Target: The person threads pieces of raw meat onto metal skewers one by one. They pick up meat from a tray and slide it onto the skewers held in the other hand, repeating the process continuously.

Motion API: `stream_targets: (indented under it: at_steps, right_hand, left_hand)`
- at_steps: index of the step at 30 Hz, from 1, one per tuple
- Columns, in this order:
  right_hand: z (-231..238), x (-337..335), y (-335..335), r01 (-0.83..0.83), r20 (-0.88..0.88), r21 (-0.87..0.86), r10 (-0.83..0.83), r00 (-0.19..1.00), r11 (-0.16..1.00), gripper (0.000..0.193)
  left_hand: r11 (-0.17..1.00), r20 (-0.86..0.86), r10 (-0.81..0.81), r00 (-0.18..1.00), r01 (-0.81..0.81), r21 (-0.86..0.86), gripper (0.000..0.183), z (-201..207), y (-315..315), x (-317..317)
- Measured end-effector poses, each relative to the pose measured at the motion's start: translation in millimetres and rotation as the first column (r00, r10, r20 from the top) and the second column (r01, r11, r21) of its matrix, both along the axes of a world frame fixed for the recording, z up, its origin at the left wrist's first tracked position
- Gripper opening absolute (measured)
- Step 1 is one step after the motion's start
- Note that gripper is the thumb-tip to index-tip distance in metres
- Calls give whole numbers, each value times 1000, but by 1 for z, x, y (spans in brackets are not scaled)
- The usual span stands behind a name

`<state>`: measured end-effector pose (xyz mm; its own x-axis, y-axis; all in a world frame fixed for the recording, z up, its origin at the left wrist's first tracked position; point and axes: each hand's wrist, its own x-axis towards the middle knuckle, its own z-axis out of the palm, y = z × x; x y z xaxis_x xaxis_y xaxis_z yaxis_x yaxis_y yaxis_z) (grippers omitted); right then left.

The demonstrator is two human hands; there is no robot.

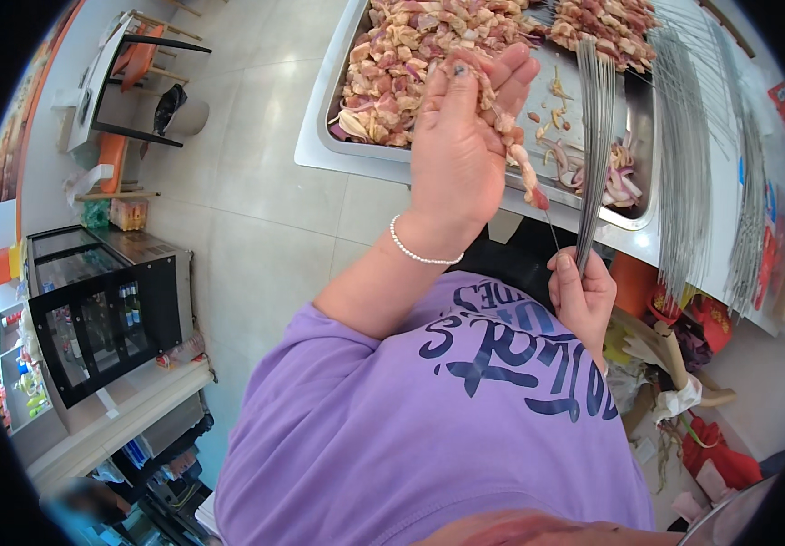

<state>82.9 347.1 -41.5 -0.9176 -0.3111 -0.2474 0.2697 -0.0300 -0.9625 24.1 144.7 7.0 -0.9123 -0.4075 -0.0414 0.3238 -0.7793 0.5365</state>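
My left hand [461,150] is palm up over the tray, its thumb and fingers around the upper part of a meat skewer [522,164]. Raw meat pieces are threaded along this thin metal skewer, which slants down to my right hand [583,291]. That hand is closed around the bare end of the skewer and a thick bundle of metal skewers [595,155], which points up and away. Beneath the left hand, a heap of raw cut meat [383,82] mixed with sliced onion fills the left of the steel tray [654,173].
Loose onion slices [624,187] lie in the tray's right part, below finished-looking meat skewers [602,32]. More metal skewers [684,173] lie along the right of the white table. A glass-fronted display fridge [110,314] and a small table [106,86] stand on the left.
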Motion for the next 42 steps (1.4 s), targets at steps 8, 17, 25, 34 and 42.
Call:
stream_targets:
  at_steps: [8, 17, 25, 34, 42]
  right_hand:
    - [1, -4, 0, -7, -58, -7, 7, 998, 1000, 14]
    - [3, -2, -2, -20, -7, -47, 20, 1000, 999, 14]
    - [4, -2, 0, -38, 29, -53, 40, 999, 998, 14]
    - [3, 1, 2, -45, 10, -33, 45, 999, 998, 14]
    - [14, -7, -6, -52, -2, -77, 52, 999, 996, 15]
  left_hand:
    - [996, 10, -55, 998, 56, -67, 18, -1, 1, 6]
    - [995, -34, -1, 999, -2, -95, 15, -1, 0, 5]
    - [983, -28, 6, 1000, -11, -186, 18, -2, -4, 3]
    - [993, -2, -2, 1000, 2, -115, 16, 4, 1, 7]
    - [967, 17, -114, 993, 115, -227, 25, -2, 4, 8]
